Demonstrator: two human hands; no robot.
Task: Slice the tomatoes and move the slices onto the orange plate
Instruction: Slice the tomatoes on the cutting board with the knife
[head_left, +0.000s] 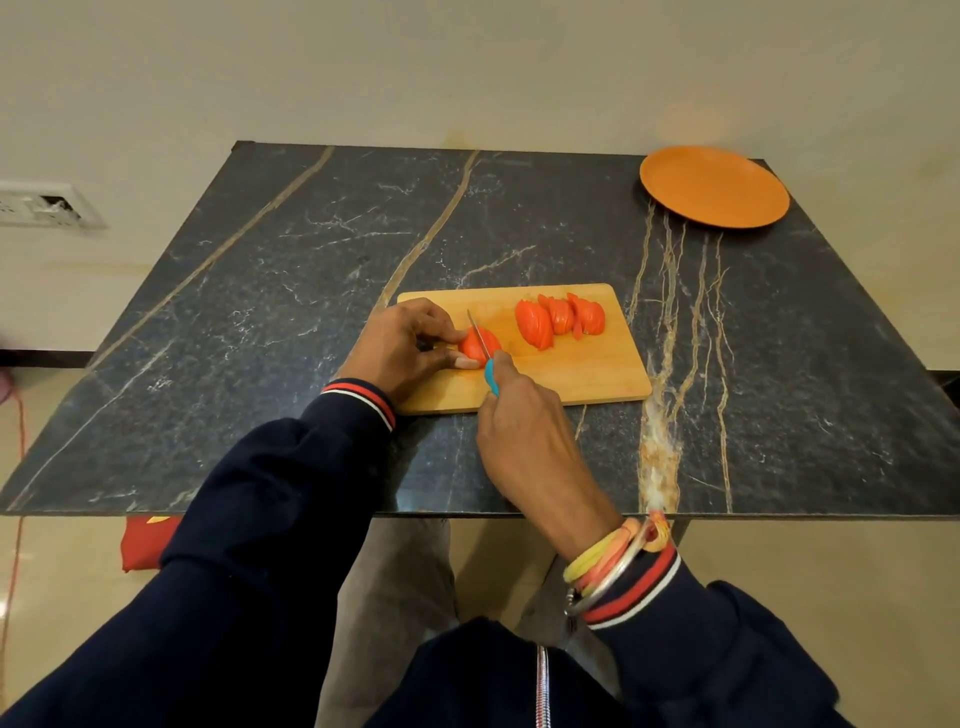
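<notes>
A wooden cutting board (582, 374) lies near the middle of the dark marble table. On its left part sits a red tomato piece (475, 344), pinched by my left hand (410, 348) from the left. My right hand (524, 431) grips a knife (483, 353) with a blue handle, and the blade rests across the top of that tomato. To the right on the board lie several cut tomato slices (561, 319) leaning against each other. The orange plate (714, 186) stands at the far right corner of the table with nothing on it.
The dark marble table (260, 312) ends at a front edge close to my body. A wall socket (41, 205) is on the wall at left. A red cushion (143, 543) and an orange cable (18, 467) lie on the floor at left.
</notes>
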